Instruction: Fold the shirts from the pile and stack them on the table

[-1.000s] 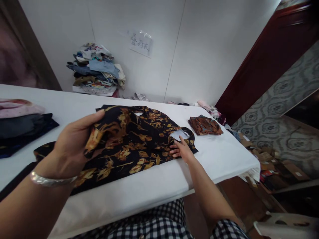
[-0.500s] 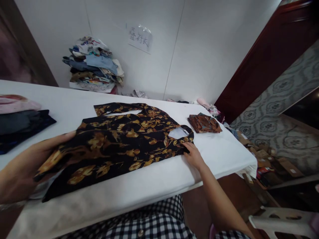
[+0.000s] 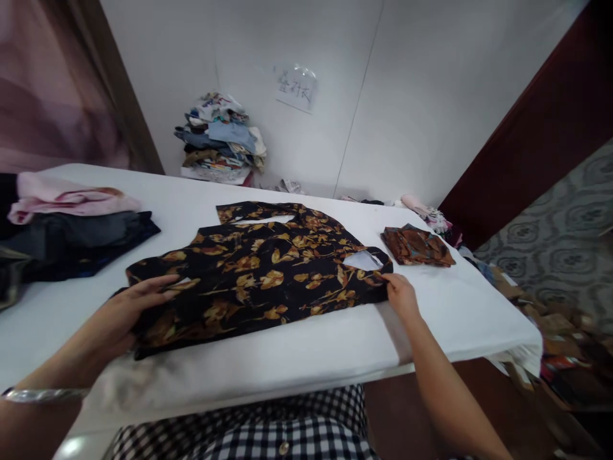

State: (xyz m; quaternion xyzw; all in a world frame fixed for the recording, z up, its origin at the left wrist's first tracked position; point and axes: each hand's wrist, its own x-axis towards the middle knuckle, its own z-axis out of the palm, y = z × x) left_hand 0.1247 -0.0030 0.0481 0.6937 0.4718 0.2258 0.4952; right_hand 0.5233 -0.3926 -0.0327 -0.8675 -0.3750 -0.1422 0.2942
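Pinching the black-and-gold floral shirt (image 3: 272,279) at its near right corner on the white-covered table (image 3: 467,313), the right hand (image 3: 403,296) might skew it if the left hand (image 3: 123,316), pinching the left end, pulls harder.

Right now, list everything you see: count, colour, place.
Table: 1, white, middle
Floral garment: 1, black and gold, table centre
Folded bundle: 1, brown, table right
Clothes stack: 1, pink over dark, table left
Wall: 1, pale grey, behind
Clothes heap: 1, mixed, at wall
Loose clothes: uncountable, mixed, back edge
Sign: 1, white, on wall
Curtain: 1, pink, upper left
Panel: 1, dark red, right
Patterned wall: 1, grey, far right
Boxes: several, brown, lower right
Checked clothing: 1, black-and-white, bottom
Bracelet: 1, silver, left wrist
Left hand: 1, floral garment's left end
Right hand: 1, its right end
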